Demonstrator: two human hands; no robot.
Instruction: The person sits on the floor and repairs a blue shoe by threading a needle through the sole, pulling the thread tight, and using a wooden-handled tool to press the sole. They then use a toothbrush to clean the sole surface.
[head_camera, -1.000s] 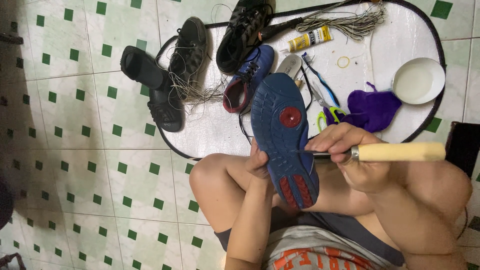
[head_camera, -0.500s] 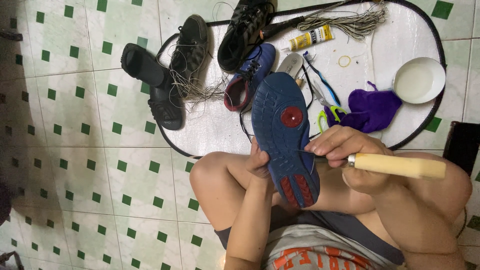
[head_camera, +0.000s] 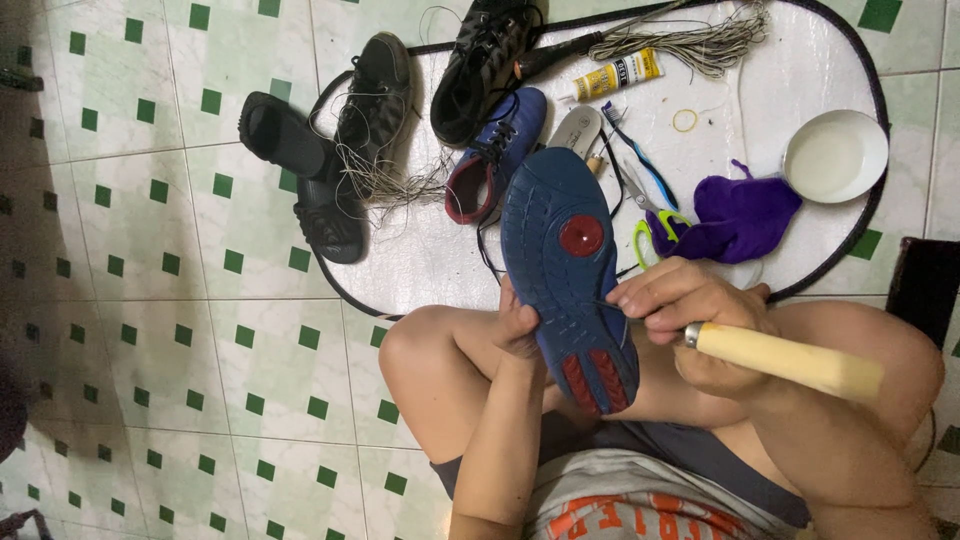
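The blue shoe (head_camera: 565, 270) is held sole up above my knees, with its toe toward the round white mat (head_camera: 790, 60) and its red heel patches near my body. My left hand (head_camera: 520, 325) is closed on the shoe's left edge from behind, thumb on the rim, so it clamps the shoe. My right hand (head_camera: 690, 320) is closed around an awl with a pale wooden handle (head_camera: 785, 358); its fingertips are pinched together near the thin metal point, which touches the sole at the right edge, just below the red round mark.

To do this step well, I think the shoe should be braced firmly against the knee, so that it cannot turn when the point is pushed. I would keep the left fingers away from the place where the point may come out. I would push straight in with slow pressure, not at an angle. The thread bundle (head_camera: 690, 40) and the glue tube (head_camera: 615, 75) lie well apart on the mat.
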